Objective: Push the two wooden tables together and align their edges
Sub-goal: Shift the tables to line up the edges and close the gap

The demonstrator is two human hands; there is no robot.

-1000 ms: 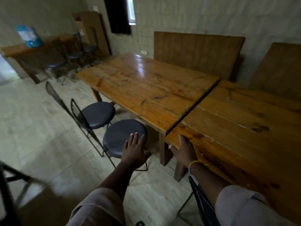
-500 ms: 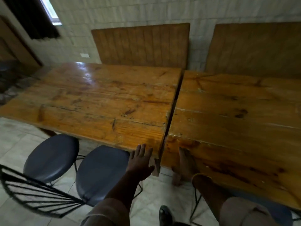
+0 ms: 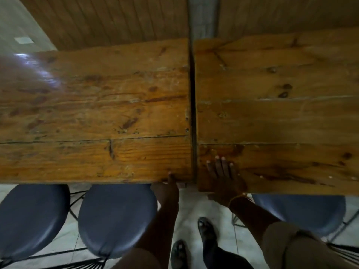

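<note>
Two wooden plank tables stand side by side with a narrow dark gap between them. The left table (image 3: 97,113) ends at its near edge a little farther from me than the right table (image 3: 272,117), so the near edges are slightly offset. My left hand (image 3: 167,188) holds the left table's near edge at its right corner, thumb on top. My right hand (image 3: 223,175) lies on the right table's near left corner, fingers spread on the top and the palm wrapped over the edge.
Two round dark blue stools (image 3: 33,220) (image 3: 116,218) stand under the left table's near edge, and a third stool (image 3: 299,214) is under the right table. Wooden bench backs (image 3: 116,20) line the wall behind. My feet (image 3: 207,232) are on the tiled floor.
My view has swung from the side to straight above the gap. My left hand went from hovering over a stool to the left table's edge. My right hand slid up onto the right table's top.
</note>
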